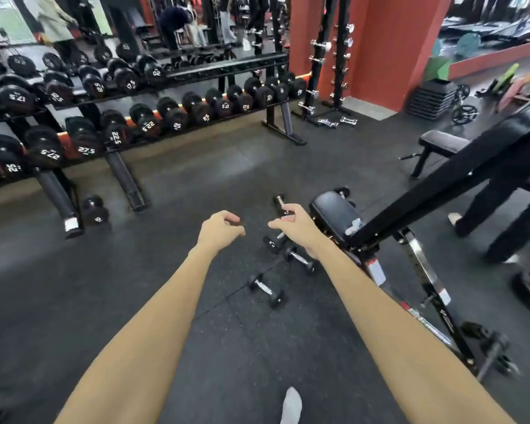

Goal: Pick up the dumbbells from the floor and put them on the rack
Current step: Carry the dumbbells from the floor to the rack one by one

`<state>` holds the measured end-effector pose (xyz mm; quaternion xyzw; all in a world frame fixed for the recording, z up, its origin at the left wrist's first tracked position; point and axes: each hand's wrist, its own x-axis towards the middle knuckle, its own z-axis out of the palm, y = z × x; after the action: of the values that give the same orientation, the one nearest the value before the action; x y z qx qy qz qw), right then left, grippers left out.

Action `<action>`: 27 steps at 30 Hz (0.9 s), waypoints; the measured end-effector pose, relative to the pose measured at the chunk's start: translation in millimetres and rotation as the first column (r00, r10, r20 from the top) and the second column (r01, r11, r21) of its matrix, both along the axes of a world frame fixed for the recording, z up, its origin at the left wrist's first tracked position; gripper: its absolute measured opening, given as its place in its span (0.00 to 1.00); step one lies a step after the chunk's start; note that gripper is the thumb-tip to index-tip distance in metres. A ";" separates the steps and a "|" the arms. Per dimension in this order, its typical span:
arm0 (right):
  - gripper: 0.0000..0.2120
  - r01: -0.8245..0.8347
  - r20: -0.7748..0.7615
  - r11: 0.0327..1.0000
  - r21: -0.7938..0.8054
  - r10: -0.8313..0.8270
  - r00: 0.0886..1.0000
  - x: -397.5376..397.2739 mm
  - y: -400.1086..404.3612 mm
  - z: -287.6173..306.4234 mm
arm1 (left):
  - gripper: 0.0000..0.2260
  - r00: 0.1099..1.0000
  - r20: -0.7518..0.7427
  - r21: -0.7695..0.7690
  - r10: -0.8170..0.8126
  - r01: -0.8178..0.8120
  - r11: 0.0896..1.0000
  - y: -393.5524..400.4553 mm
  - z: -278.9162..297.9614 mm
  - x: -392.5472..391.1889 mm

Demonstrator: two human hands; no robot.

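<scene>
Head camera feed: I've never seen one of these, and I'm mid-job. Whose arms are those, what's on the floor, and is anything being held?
This is a single wide-angle camera worn on a person's head, looking forward and down. The two bare arms are theirs. The left hand and right hand reach forward with loosely curled fingers and hold nothing. On the dark rubber floor below them lie several small dumbbells, next to a black bench. One more dumbbell lies by the foot of the long rack at upper left, which is loaded with bigger weights.
</scene>
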<state>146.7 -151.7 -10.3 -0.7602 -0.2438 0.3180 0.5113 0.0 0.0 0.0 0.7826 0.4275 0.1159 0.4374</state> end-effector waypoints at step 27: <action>0.09 0.368 -0.243 0.916 -0.163 -0.398 0.884 160.4 207.0 -124.7 | 0.15 0.898 -0.222 -0.193 -0.379 0.341 0.920 222.9 -111.5 222.0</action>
<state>307.1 55.3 -135.0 -0.7701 0.0020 0.3250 0.5489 222.0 222.9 -111.5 0.8216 0.3349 -0.1010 0.4501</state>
